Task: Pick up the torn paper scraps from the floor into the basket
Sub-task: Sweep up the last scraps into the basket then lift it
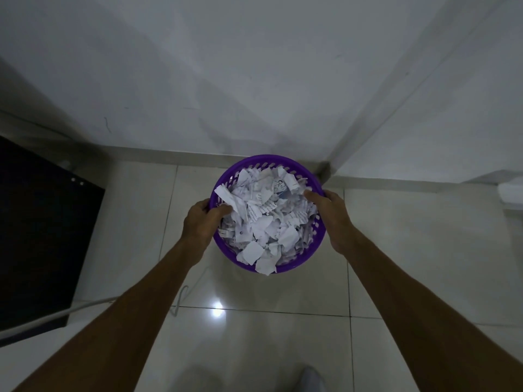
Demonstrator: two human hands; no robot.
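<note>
A round purple plastic basket (263,160) with slotted walls is held above the tiled floor near a wall corner. It is heaped with torn white paper scraps (266,222), some printed; one scrap hangs over the near rim. My left hand (199,223) grips the basket's left rim, thumb inside among the scraps. My right hand (332,215) grips the right rim, thumb over the edge. Both forearms reach in from the bottom of the view.
Glossy beige floor tiles (283,349) reflect a ceiling light. A dark panel (36,236) stands at the left with a white cable (56,314) running along its foot. White walls meet in a corner behind the basket. A white object (510,192) sits at the right edge.
</note>
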